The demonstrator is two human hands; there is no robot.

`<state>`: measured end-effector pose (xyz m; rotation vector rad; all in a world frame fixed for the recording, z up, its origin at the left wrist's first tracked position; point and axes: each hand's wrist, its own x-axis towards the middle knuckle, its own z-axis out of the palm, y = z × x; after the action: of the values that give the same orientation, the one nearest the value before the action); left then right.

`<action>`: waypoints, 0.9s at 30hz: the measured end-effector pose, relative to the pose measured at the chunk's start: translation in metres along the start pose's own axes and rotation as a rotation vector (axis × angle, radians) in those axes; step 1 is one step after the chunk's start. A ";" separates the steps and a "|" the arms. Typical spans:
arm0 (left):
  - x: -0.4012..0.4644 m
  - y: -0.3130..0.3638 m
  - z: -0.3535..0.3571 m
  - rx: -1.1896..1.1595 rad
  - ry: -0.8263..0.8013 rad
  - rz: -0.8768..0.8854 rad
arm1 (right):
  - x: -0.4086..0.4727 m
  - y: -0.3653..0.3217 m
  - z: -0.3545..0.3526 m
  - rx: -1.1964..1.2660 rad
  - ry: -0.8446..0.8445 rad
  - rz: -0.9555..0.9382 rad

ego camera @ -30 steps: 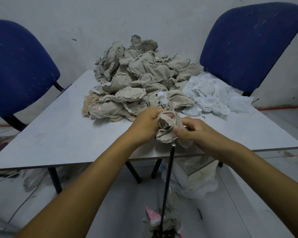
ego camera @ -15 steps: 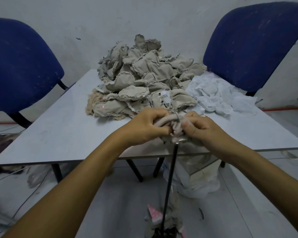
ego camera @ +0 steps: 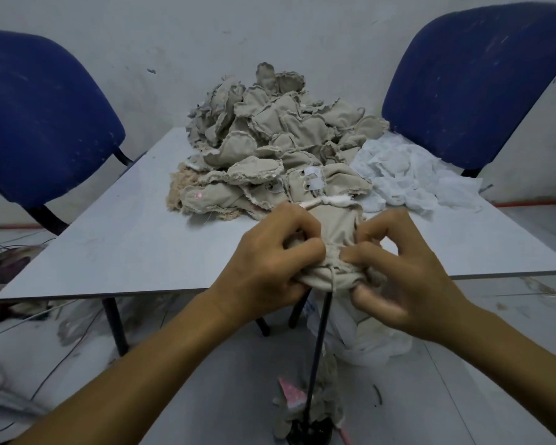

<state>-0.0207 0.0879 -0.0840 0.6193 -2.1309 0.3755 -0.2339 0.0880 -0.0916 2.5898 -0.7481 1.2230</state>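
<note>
We are gripping one beige fabric piece (ego camera: 333, 248) with both hands — left hand (ego camera: 267, 261) and right hand (ego camera: 408, 274) curled round it — over the table's (ego camera: 109, 248) near edge, atop a thin black rod (ego camera: 318, 354). Beige pile (ego camera: 270, 149) sitting toward the far edge.

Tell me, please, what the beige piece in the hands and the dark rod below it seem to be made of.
The beige piece looks like matte woven cloth, perhaps cotton: it bunches softly along a seam. The dark rod is probably metal, painted black: thin, straight and rigid.
</note>
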 end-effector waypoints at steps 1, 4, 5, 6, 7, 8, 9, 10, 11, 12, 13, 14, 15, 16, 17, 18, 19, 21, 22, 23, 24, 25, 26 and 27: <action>-0.003 0.002 0.001 0.012 -0.005 0.008 | -0.005 -0.002 0.004 -0.025 0.005 -0.006; -0.017 0.011 0.011 0.000 -0.065 -0.001 | -0.023 -0.007 0.020 -0.037 0.001 0.052; -0.023 0.013 0.015 -0.023 -0.084 -0.024 | -0.030 -0.008 0.026 -0.014 -0.009 0.089; -0.031 0.016 0.019 -0.048 -0.098 -0.053 | -0.038 -0.009 0.031 0.021 -0.023 0.119; -0.038 0.018 0.023 -0.072 -0.116 -0.081 | -0.045 -0.009 0.036 0.055 -0.041 0.139; -0.046 0.021 0.026 -0.094 -0.145 -0.105 | -0.053 -0.009 0.040 0.077 -0.062 0.153; -0.052 0.024 0.028 -0.109 -0.172 -0.125 | -0.059 -0.010 0.042 0.088 -0.084 0.162; -0.057 0.026 0.030 -0.119 -0.193 -0.139 | -0.064 -0.010 0.044 0.092 -0.102 0.171; -0.059 0.027 0.030 -0.123 -0.210 -0.147 | -0.067 -0.011 0.044 0.087 -0.119 0.177; -0.059 0.026 0.028 -0.124 -0.226 -0.148 | -0.068 -0.012 0.042 0.070 -0.137 0.171; -0.056 0.023 0.025 -0.115 -0.246 -0.135 | -0.066 -0.011 0.039 0.043 -0.161 0.149; -0.052 0.019 0.021 -0.099 -0.268 -0.110 | -0.063 -0.011 0.035 0.017 -0.186 0.113; -0.048 0.015 0.015 -0.083 -0.285 -0.078 | -0.057 -0.011 0.029 -0.003 -0.204 0.077; -0.041 0.010 0.009 -0.075 -0.292 -0.051 | -0.050 -0.011 0.023 -0.019 -0.209 0.049; -0.034 0.006 0.003 -0.081 -0.283 -0.041 | -0.042 -0.011 0.016 -0.032 -0.203 0.031; -0.025 0.004 -0.002 -0.096 -0.257 -0.047 | -0.034 -0.011 0.009 -0.041 -0.188 0.018; -0.016 0.003 -0.006 -0.122 -0.217 -0.064 | -0.025 -0.012 0.002 -0.042 -0.170 0.010; 0.003 0.001 -0.012 -0.200 -0.137 -0.115 | -0.009 -0.010 -0.011 -0.015 -0.151 0.016; 0.012 -0.001 -0.013 -0.240 -0.111 -0.143 | -0.002 -0.008 -0.017 -0.001 -0.153 0.033; 0.019 -0.002 -0.014 -0.278 -0.098 -0.182 | 0.005 -0.005 -0.022 0.006 -0.157 0.057; 0.026 -0.003 -0.013 -0.319 -0.101 -0.236 | 0.010 -0.001 -0.025 0.010 -0.151 0.091; 0.031 -0.003 -0.011 -0.370 -0.118 -0.304 | 0.014 0.002 -0.027 0.018 -0.132 0.136; 0.034 -0.003 -0.008 -0.429 -0.147 -0.381 | 0.016 0.005 -0.027 0.039 -0.100 0.191; 0.036 -0.002 -0.004 -0.483 -0.179 -0.459 | 0.017 0.006 -0.025 0.075 -0.059 0.258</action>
<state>-0.0355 0.0776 -0.0525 0.8432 -2.0562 -0.4491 -0.2449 0.0863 -0.0627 2.6634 -1.0980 1.2690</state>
